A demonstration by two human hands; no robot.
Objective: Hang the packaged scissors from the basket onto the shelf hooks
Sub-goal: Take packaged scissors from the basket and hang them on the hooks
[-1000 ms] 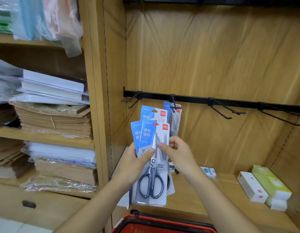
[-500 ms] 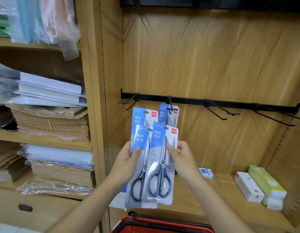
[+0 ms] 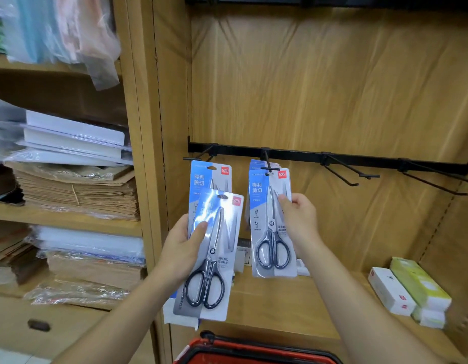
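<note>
My left hand (image 3: pixel 181 248) grips a small stack of packaged scissors (image 3: pixel 214 248), blue-and-white cards with black-handled scissors, thumb across the front one. My right hand (image 3: pixel 298 219) pinches the right edge of a single scissors pack (image 3: pixel 269 222), whose top hole sits at the tip of the second hook (image 3: pixel 268 164) on the black rail (image 3: pixel 372 160). More packs hang behind it on that hook. The leftmost hook (image 3: pixel 198 156) and two hooks (image 3: pixel 351 172) to the right carry nothing. The red basket (image 3: pixel 253 350) shows at the bottom edge.
White and yellow-green boxes (image 3: pixel 408 287) lie on the wooden shelf board (image 3: pixel 293 306) at the right. A vertical wooden post (image 3: pixel 159 153) divides this bay from left shelves stacked with paper, brown envelopes (image 3: pixel 77 190) and plastic-wrapped goods.
My right hand has pulled one pack off the stack and carried it up and right to the second hook. My left hand keeps the remaining packs, now tilted and slightly lower.
</note>
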